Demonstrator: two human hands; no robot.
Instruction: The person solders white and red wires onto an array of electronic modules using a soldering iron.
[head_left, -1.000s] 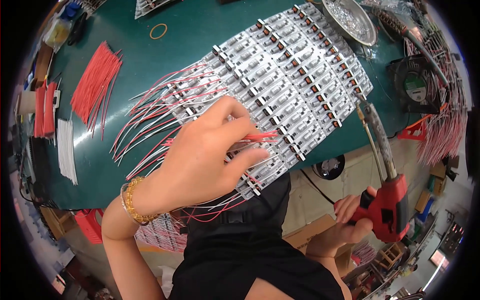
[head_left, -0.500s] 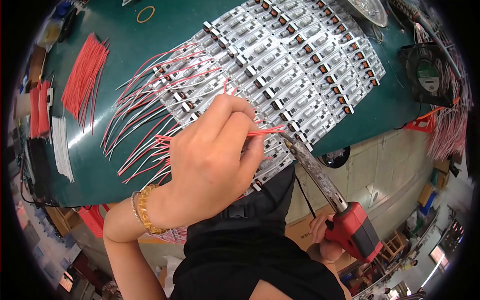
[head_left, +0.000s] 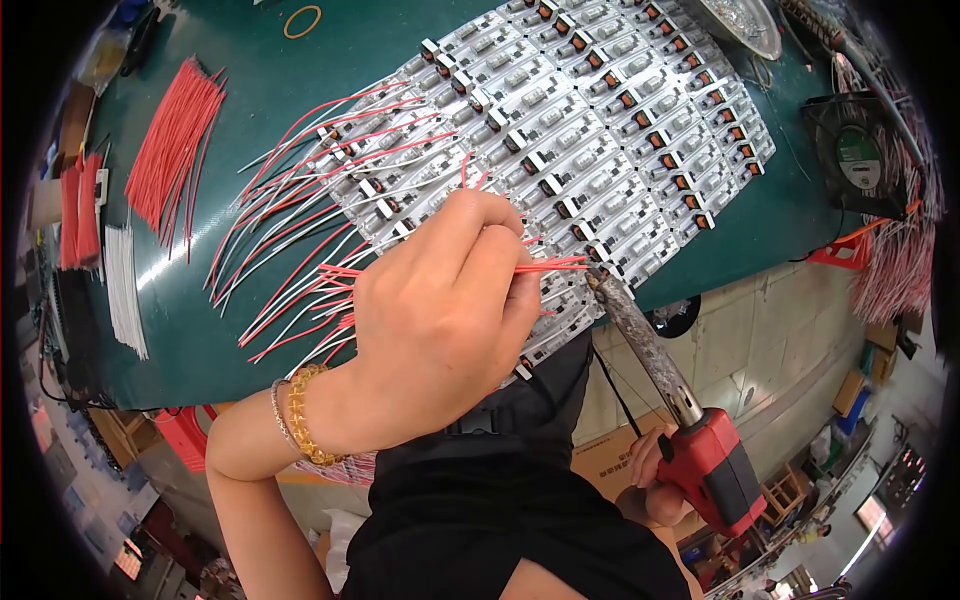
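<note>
The red wires (head_left: pixel 553 266) are held over the lower part of the board sheet (head_left: pixel 602 128), with their free ends pointed toward its lower right edge. They can be judged light, soft and springy, easily bent and likely to slide against one another, so a hold close behind the ends would be steadiest. They are pinched between the thumb and fingers of the left hand (head_left: pixel 440 315), above the sheet; how hard they are pressed cannot be told. The soldering iron (head_left: pixel 677 396) is reached in from the lower right of the sheet, its tip just beside the wire ends; whether they are touched cannot be told. It looks stiff and heavier, and is best gripped by its handle, as the barrel is probably hot. That handle is clasped by the curled right hand (head_left: pixel 660 505), below and right of the sheet.
</note>
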